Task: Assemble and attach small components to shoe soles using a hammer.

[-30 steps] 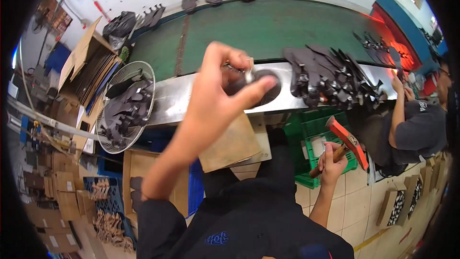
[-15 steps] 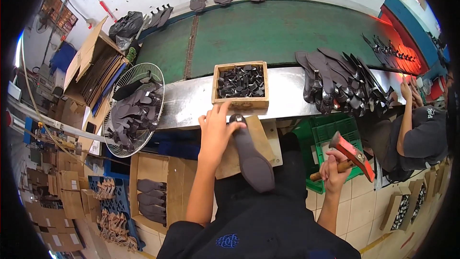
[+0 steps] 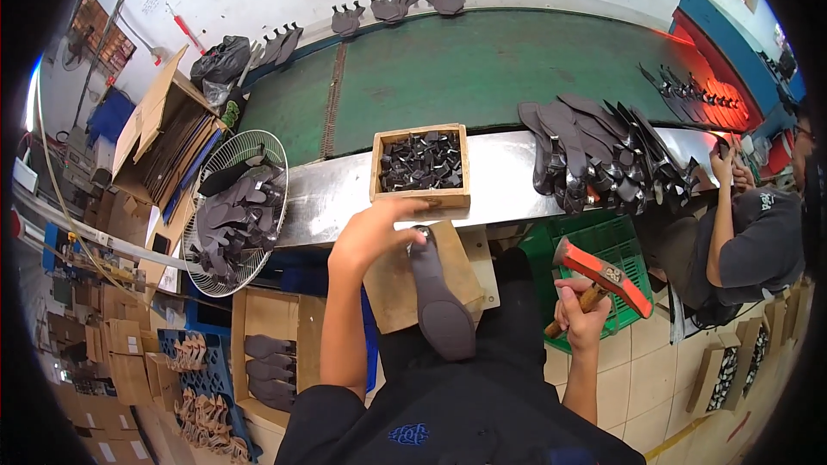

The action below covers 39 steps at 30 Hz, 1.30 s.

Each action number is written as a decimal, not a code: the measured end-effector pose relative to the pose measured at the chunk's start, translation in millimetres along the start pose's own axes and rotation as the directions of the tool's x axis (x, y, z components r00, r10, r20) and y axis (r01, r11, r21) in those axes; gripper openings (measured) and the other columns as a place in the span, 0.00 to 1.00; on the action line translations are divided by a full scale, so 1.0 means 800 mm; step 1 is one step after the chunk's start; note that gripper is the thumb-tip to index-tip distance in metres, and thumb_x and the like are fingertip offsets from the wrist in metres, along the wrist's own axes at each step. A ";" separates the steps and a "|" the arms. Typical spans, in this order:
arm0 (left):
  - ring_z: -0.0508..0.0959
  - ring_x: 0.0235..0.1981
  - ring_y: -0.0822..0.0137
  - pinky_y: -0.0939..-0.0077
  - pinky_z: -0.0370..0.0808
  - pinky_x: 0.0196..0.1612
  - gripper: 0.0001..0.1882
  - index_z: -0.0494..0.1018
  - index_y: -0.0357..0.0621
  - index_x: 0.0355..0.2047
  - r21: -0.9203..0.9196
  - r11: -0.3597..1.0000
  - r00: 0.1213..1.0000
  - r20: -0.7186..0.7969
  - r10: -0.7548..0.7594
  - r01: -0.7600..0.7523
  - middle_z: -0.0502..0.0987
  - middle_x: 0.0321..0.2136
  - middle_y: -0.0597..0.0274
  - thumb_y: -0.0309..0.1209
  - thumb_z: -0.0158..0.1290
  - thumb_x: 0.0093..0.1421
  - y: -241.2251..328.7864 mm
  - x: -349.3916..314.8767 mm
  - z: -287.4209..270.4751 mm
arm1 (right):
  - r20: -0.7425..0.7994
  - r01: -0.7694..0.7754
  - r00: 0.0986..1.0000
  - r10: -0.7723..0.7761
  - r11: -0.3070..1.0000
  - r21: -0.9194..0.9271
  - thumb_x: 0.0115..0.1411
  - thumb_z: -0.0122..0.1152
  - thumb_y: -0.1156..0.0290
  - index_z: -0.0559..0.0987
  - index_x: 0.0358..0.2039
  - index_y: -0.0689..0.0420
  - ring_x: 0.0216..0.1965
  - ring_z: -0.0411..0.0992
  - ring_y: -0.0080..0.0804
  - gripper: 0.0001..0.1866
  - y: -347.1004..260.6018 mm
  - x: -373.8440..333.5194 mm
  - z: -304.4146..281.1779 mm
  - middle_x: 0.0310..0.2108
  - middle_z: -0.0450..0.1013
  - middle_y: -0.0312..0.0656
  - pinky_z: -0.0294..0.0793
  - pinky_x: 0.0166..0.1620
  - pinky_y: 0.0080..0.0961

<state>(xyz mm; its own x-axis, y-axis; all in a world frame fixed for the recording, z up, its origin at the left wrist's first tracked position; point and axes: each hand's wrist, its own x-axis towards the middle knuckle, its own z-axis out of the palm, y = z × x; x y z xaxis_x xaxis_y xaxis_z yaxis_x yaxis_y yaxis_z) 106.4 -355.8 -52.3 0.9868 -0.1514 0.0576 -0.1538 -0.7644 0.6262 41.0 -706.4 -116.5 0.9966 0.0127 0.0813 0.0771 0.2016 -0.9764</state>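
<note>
A: Where is the grey sole (image 3: pixel 446 314), please?
B: It lies on the tan board (image 3: pixel 392 297). Its narrow end points to the metal bench (image 3: pixel 327 202), and its round end passes over the near edge of the board, toward the lap.
A: And the left hand (image 3: pixel 372 237)?
B: It is above the narrow end, with the thumb and the fingers wide apart. If the thumb touches the sole, I cannot tell.
A: What does the right hand (image 3: pixel 583 316) have?
B: It is closed around the handle of 1 red hammer (image 3: pixel 606 273), raised well apart from the sole.
A: What is farther?
B: On the bench, 1 wooden box (image 3: pixel 466 161) contains many small black pieces (image 3: pixel 420 164). To the right is a pile of soles (image 3: pixel 586 155); to the left, 1 wire basket (image 3: pixel 258 139). Behind runs a green belt (image 3: pixel 482 65).
</note>
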 end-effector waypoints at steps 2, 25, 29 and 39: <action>0.79 0.43 0.54 0.61 0.75 0.46 0.15 0.81 0.46 0.39 0.047 0.995 0.996 0.034 -0.088 0.086 0.80 0.40 0.56 0.36 0.63 0.51 -0.011 0.030 -0.009 | 0.088 0.049 0.995 -0.053 0.998 0.041 0.64 0.58 0.77 0.78 0.39 0.69 0.08 0.54 0.16 0.08 0.000 0.002 0.004 0.12 0.62 0.30 0.55 0.14 0.18; 0.75 0.26 0.76 0.84 0.71 0.27 0.13 0.74 0.35 0.42 -0.988 0.157 0.932 -0.052 -0.358 0.005 0.79 0.31 0.61 0.34 0.48 0.70 0.076 -0.049 0.037 | 0.254 -0.048 0.966 0.053 0.999 -0.024 0.63 0.63 0.74 0.79 0.44 0.67 0.12 0.61 0.12 0.12 -0.062 0.071 0.112 0.28 0.78 0.40 0.56 0.16 0.12; 0.78 0.28 0.73 0.83 0.73 0.29 0.13 0.75 0.30 0.46 -0.969 0.239 0.916 -0.154 -0.370 -0.066 0.81 0.34 0.54 0.29 0.52 0.68 0.109 -0.110 0.041 | 0.430 0.041 0.902 -0.016 0.998 -0.048 0.61 0.65 0.76 0.79 0.44 0.66 0.14 0.63 0.13 0.11 -0.078 0.062 0.150 0.28 0.77 0.37 0.59 0.16 0.13; 0.81 0.36 0.69 0.79 0.77 0.32 0.11 0.77 0.31 0.46 -0.928 0.366 0.898 -0.217 -0.382 -0.069 0.81 0.39 0.54 0.23 0.56 0.64 0.107 -0.152 0.046 | 0.449 -0.036 0.894 0.022 0.999 0.024 0.58 0.65 0.80 0.79 0.40 0.65 0.16 0.67 0.15 0.09 -0.072 0.016 0.175 0.34 0.77 0.39 0.62 0.17 0.13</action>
<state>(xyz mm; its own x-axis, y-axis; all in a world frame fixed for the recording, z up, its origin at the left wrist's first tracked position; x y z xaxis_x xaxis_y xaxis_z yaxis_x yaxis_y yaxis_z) -28.8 -426.2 -34.5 0.9562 0.2922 -0.0185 -0.0771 0.3121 0.9469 45.4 -580.7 -31.0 0.8792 0.4550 0.1411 0.0402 0.2243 -0.9737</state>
